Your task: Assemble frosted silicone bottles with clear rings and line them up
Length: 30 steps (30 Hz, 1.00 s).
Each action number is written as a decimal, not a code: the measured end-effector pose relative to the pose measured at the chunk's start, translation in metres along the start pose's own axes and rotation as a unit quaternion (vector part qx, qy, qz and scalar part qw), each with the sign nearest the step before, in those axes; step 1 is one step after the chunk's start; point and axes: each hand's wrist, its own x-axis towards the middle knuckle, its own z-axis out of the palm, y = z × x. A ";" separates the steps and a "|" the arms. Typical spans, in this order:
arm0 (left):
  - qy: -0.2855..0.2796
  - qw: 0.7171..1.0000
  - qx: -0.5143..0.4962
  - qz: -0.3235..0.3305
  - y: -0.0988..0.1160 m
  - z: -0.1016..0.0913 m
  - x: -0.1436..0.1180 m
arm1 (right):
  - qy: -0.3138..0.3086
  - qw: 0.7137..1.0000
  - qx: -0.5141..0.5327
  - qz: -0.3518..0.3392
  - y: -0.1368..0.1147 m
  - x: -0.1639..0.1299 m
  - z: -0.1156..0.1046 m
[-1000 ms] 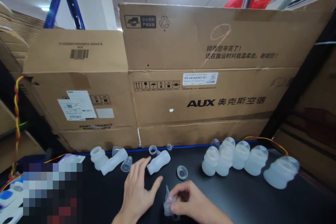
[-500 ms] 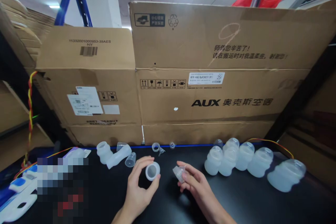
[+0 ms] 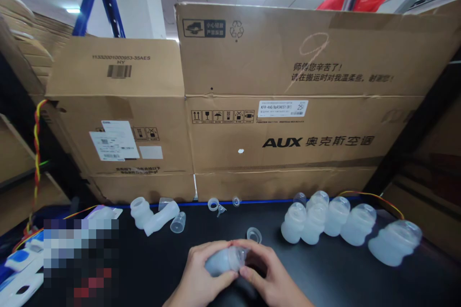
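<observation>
Loose bottles and cups (image 3: 158,215) at 10 o'clock, unassembled | left hand (image 3: 201,276) grasping translucent bottle (image 3: 220,263) by its body | right hand (image 3: 268,276) pinching cap piece (image 3: 240,253) at bottle mouth, apparently mid-fitting | spare ring (image 3: 254,235) at 12 o'clock | finished-looking row (image 3: 324,223) at 2 o'clock.

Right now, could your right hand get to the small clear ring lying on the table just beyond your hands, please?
Probably yes, once freed: the clear ring lies alone on bare black table just beyond the right hand, with nothing between. But both hands currently grip the translucent bottle.
</observation>
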 end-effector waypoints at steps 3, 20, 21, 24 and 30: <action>0.007 0.998 -0.041 -0.047 -0.010 0.006 -0.006 | -0.033 0.998 0.053 0.007 0.005 0.002 -0.002; -0.024 0.992 -0.066 -0.103 0.004 -0.004 0.004 | -0.004 0.986 -0.148 -0.073 -0.033 0.006 -0.009; -0.037 0.995 -0.044 -0.083 0.004 -0.005 0.002 | -0.029 0.981 -0.174 -0.078 -0.035 0.005 -0.010; -0.065 0.997 0.037 0.010 -0.001 -0.005 -0.006 | -0.050 0.960 -0.273 -0.029 -0.038 0.004 -0.007; -0.053 0.965 0.123 0.225 0.007 -0.003 -0.010 | 0.002 0.946 -0.315 0.084 -0.029 0.010 0.010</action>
